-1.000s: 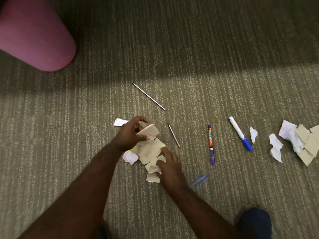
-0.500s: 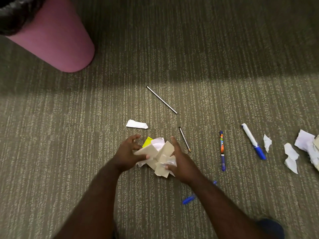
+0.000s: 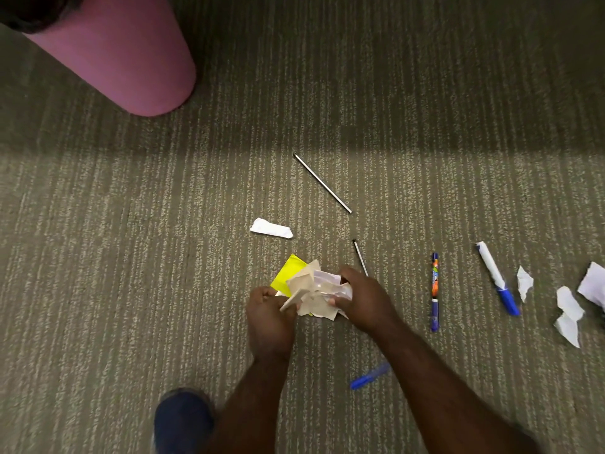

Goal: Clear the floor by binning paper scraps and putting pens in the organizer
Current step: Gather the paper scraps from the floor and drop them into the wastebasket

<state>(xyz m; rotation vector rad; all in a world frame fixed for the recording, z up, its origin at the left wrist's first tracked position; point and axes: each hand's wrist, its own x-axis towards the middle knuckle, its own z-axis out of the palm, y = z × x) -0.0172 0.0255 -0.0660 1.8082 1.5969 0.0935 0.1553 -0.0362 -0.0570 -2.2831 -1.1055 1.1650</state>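
Observation:
Both my hands hold a bundle of paper scraps (image 3: 309, 290), tan, white and one yellow piece, just above the carpet. My left hand (image 3: 268, 317) grips its left side and my right hand (image 3: 365, 299) its right. A white scrap (image 3: 271, 228) lies beyond the bundle. Pens lie on the floor: a thin silver one (image 3: 322, 182), a short dark one (image 3: 360, 257) partly behind my right hand, an orange-and-blue one (image 3: 434, 291), a white marker with a blue cap (image 3: 496, 278), and a blue pen (image 3: 368, 381) under my right forearm. The pink bin (image 3: 124, 57) stands at top left.
More white scraps (image 3: 569, 314) and one small scrap (image 3: 524, 283) lie at the right edge. A blue shoe (image 3: 183, 417) shows at the bottom left of my arms. Grey striped carpet (image 3: 131, 257) covers the floor. No organizer is in view.
My hands have drawn the scraps off the floor into one bundle and closed in on it. The view has shifted so the bin shows more and the right pile less.

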